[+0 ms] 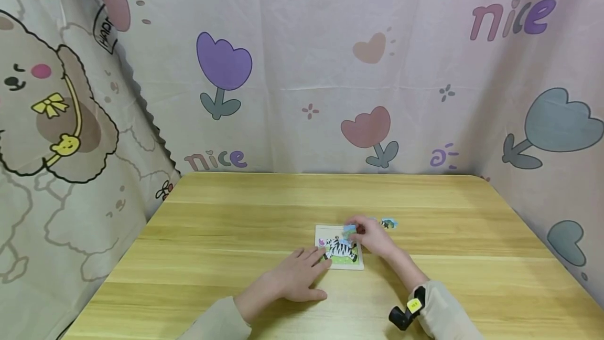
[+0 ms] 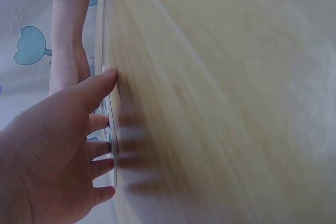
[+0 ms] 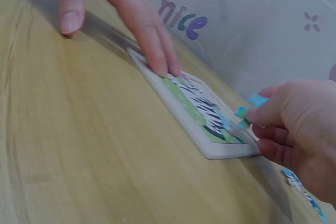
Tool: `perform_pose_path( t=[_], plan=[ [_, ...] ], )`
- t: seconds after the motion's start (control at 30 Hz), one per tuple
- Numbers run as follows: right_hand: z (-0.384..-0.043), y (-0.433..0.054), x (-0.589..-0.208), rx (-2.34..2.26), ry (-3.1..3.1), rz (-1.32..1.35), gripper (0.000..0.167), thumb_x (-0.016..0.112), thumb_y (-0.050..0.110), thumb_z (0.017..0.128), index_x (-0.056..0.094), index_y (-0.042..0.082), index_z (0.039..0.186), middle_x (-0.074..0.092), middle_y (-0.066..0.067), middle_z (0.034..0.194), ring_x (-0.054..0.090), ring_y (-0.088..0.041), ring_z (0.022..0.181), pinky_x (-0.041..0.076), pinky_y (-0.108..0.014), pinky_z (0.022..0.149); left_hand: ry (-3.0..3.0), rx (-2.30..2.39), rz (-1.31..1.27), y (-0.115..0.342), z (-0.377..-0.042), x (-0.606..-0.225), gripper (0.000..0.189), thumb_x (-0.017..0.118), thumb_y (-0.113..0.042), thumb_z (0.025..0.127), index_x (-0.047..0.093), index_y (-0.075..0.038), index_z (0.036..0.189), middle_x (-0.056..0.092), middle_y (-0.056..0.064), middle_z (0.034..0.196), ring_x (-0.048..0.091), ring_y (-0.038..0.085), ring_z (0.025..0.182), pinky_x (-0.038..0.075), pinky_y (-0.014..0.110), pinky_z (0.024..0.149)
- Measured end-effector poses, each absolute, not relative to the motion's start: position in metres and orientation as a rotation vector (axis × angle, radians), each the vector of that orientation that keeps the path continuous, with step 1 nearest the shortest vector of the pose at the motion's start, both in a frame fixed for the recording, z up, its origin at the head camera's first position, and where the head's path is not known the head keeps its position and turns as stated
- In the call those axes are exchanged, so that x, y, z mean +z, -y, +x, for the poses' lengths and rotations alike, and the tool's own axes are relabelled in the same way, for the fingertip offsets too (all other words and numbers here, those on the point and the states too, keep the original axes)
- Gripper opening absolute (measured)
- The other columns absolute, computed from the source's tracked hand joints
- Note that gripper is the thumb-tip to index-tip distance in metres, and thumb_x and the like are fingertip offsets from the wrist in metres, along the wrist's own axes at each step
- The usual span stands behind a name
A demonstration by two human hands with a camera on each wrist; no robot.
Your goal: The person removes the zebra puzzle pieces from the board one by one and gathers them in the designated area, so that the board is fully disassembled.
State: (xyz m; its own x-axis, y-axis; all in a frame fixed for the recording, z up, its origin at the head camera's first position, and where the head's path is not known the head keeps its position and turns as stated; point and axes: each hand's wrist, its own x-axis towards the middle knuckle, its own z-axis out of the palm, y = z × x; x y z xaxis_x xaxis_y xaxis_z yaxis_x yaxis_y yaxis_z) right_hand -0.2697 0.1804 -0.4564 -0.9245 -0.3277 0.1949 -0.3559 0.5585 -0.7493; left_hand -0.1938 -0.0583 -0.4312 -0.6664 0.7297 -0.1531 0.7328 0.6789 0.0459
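Observation:
A jigsaw puzzle board (image 1: 359, 264) with a white frame and a zebra picture lies flat on the table. Its lower part shows zebra pieces in place; bare tray shows along the upper part. My right hand (image 1: 374, 236) pinches a blue and green puzzle piece (image 1: 349, 231) between thumb and fingers, just over the board's upper right. In the right wrist view this piece (image 3: 242, 116) stands tilted above the frame. My left hand (image 1: 297, 276) lies with spread, straight fingers, their tips resting on the board's left edge. In the left wrist view the fingers hide most of the board.
Beyond my right hand a loose puzzle piece (image 1: 389, 223) lies on the wooden table (image 1: 226, 214), with part of another beside it. A patterned curtain (image 1: 292, 67) hangs behind the table and along both sides. A black wrist device (image 1: 407, 312) sits on the right sleeve.

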Motion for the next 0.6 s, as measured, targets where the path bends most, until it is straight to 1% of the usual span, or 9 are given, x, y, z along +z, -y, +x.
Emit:
perform_pose_path(
  t=[0.13, 0.3, 0.43, 0.6],
  plan=[
    [-0.272, -0.189, -0.455, 1.413, 2.671, 0.551, 0.029, 0.067, -0.003, 0.079, 0.063, 0.0, 0.107, 0.056, -0.001, 0.078, 0.052, -0.016, 0.071, 0.046, -0.025, 0.063, -2.73, -0.018, 1.205, 0.059, -0.194, -0.431, 0.069, 0.047, -0.057, 0.089, 0.035, -0.017, 0.144, 0.023, 0.009, 0.151, 0.022, 0.026, 0.137, 0.024, 0.046, 0.109],
    [-0.274, -0.206, -0.449, 1.462, 2.631, 0.432, 0.028, 0.066, -0.001, 0.081, 0.062, 0.001, 0.109, 0.053, -0.003, 0.076, 0.051, -0.015, 0.069, 0.044, -0.023, 0.059, -2.733, -0.02, 1.213, 0.059, -0.194, -0.431, 0.069, 0.047, -0.057, 0.089, 0.034, -0.017, 0.144, 0.023, 0.01, 0.151, 0.022, 0.026, 0.137, 0.023, 0.046, 0.109],
    [-0.275, -0.223, -0.445, 1.552, 2.602, 0.366, 0.029, 0.065, 0.0, 0.083, 0.06, -0.003, 0.112, 0.052, -0.006, 0.076, 0.051, -0.015, 0.068, 0.045, -0.023, 0.057, -2.733, -0.022, 1.213, 0.059, -0.194, -0.431, 0.07, 0.046, -0.057, 0.089, 0.034, -0.016, 0.144, 0.022, 0.01, 0.151, 0.021, 0.026, 0.138, 0.023, 0.045, 0.109],
    [-0.275, -0.248, -0.443, 1.643, 2.572, 0.298, 0.033, 0.063, 0.0, 0.084, 0.056, -0.007, 0.115, 0.053, -0.005, 0.076, 0.052, -0.013, 0.065, 0.048, -0.024, 0.055, -2.732, -0.009, 1.212, 0.06, -0.195, -0.433, 0.07, 0.046, -0.057, 0.089, 0.033, -0.017, 0.144, 0.021, 0.01, 0.152, 0.02, 0.026, 0.138, 0.022, 0.046, 0.11]
  ],
)
